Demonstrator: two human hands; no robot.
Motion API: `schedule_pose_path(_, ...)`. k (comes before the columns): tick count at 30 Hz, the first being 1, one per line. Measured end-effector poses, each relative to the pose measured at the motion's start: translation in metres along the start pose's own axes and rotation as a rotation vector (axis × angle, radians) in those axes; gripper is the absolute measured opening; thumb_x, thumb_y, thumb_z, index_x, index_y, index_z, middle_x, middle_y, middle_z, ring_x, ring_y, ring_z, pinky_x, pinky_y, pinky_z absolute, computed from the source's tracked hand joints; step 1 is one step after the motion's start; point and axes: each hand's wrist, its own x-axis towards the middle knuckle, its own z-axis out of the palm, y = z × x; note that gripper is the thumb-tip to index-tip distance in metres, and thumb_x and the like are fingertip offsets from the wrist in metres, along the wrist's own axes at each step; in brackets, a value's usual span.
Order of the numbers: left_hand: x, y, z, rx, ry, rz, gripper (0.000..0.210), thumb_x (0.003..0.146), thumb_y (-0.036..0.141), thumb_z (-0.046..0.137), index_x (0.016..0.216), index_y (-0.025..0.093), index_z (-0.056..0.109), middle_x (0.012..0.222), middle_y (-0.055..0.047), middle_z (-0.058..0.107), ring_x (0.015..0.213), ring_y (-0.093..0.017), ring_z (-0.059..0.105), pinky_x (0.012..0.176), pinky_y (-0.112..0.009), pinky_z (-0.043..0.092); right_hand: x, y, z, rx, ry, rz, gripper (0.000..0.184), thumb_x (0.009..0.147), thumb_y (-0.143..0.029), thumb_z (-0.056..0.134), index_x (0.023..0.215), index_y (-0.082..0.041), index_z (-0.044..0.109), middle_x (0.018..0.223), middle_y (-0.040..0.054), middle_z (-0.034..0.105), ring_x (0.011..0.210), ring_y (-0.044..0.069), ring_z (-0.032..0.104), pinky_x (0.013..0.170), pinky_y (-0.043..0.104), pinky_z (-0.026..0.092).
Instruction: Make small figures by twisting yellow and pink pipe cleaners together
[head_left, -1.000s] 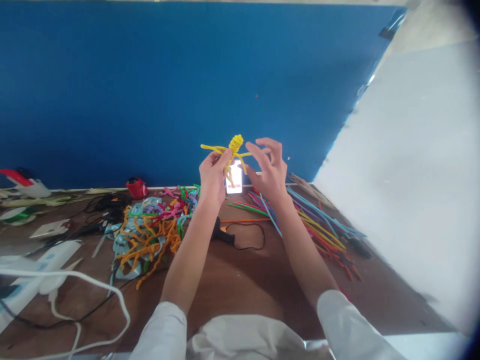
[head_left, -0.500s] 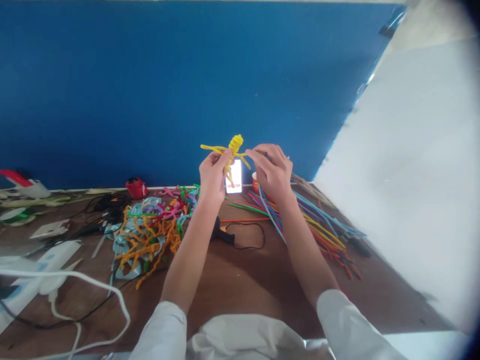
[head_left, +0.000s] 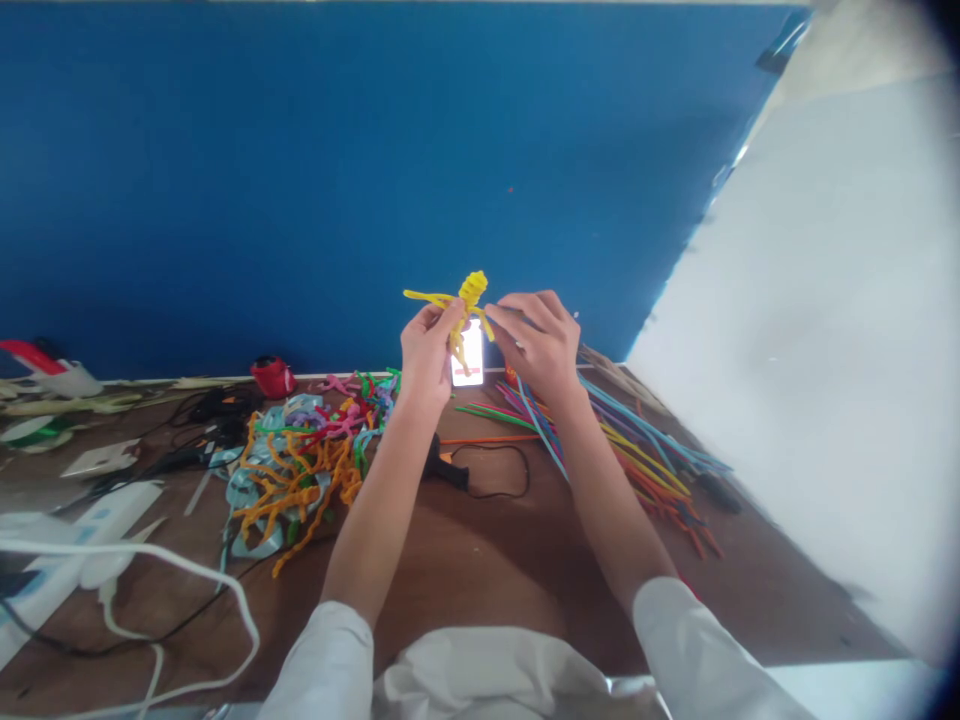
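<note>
A small figure twisted from yellow pipe cleaners [head_left: 472,290] is raised above the far part of the table, its coiled top upward and its limbs sticking out to the side and down. My left hand [head_left: 429,345] is closed on its middle, thumb and fingers pinching it. At the figure's right side, the bent thumb and fingertips of my right hand [head_left: 541,335] pinch one of the yellow limbs. Behind the figure a phone [head_left: 468,362] with a lit white screen stands upright, partly covered by the limbs.
Left of my arms lies a heap of orange figures [head_left: 289,490] among other coloured ones. Loose pipe cleaners [head_left: 660,455] spread to the right. A red object [head_left: 273,377] stands near the blue wall [head_left: 300,180]. A power strip [head_left: 97,540] and white cable [head_left: 217,570] occupy the near left.
My right hand has shifted slightly left toward the yellow figure. The limb on the right now bends further down. My left hand keeps its hold almost unmoved.
</note>
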Motion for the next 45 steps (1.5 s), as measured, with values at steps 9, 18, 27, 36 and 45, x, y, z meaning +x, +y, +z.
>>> schedule_pose_path(9, 0.0, -0.003, 0.0, 0.011, 0.006, 0.051, 0.018, 0.075, 0.021, 0.08, 0.069, 0.018, 0.063, 0.068, 0.002, 0.064, 0.061, -0.007, 0.059, 0.063, -0.019, 0.048, 0.006, -0.012, 0.008, 0.294, 0.035, 0.276, 0.024, 0.097, -0.034, 0.056, 0.079, -0.021, 0.064, 0.079, 0.0037, 0.066, 0.076, 0.017, 0.057, 0.072, 0.032, 0.044)
schedule_pose_path(18, -0.005, 0.002, 0.003, 0.038, -0.027, 0.217, 0.018, 0.074, 0.022, 0.082, 0.071, 0.017, 0.065, 0.068, 0.001, 0.064, 0.062, -0.008, 0.06, 0.062, -0.02, 0.049, 0.018, -0.034, 0.005, 1.42, -0.057, 1.07, 0.029, 0.082, -0.038, 0.073, 0.065, -0.019, 0.059, 0.064, -0.0029, 0.053, 0.056, 0.008, 0.044, 0.052, 0.024, 0.033)
schedule_pose_path(27, -0.006, 0.002, 0.001, 0.05, -0.146, 0.199, 0.022, 0.072, 0.032, 0.085, 0.075, 0.019, 0.067, 0.071, 0.003, 0.063, 0.063, -0.007, 0.058, 0.063, -0.019, 0.047, 0.027, -0.039, -0.008, 1.733, -0.102, 1.325, 0.018, 0.077, -0.03, 0.071, 0.069, -0.02, 0.058, 0.062, -0.0051, 0.05, 0.053, 0.007, 0.04, 0.05, 0.022, 0.033)
schedule_pose_path(36, -0.001, 0.003, -0.002, 0.021, -0.086, 0.126, 0.02, 0.073, 0.024, 0.083, 0.071, 0.016, 0.065, 0.068, 0.002, 0.062, 0.06, -0.006, 0.057, 0.061, -0.02, 0.046, 0.018, -0.033, 0.004, 1.375, 0.008, 1.02, 0.017, 0.082, -0.029, 0.07, 0.071, -0.019, 0.062, 0.065, -0.0035, 0.056, 0.054, 0.007, 0.046, 0.05, 0.023, 0.032)
schedule_pose_path(45, 0.002, 0.0, -0.004, 0.059, -0.061, 0.082, 0.014, 0.076, 0.023, 0.079, 0.074, 0.018, 0.067, 0.07, 0.002, 0.063, 0.062, -0.006, 0.057, 0.062, -0.021, 0.044, 0.013, -0.011, -0.01, 0.695, 0.072, 0.485, 0.026, 0.083, -0.019, 0.067, 0.108, -0.027, 0.064, 0.095, -0.0015, 0.064, 0.071, 0.01, 0.058, 0.061, 0.025, 0.046)
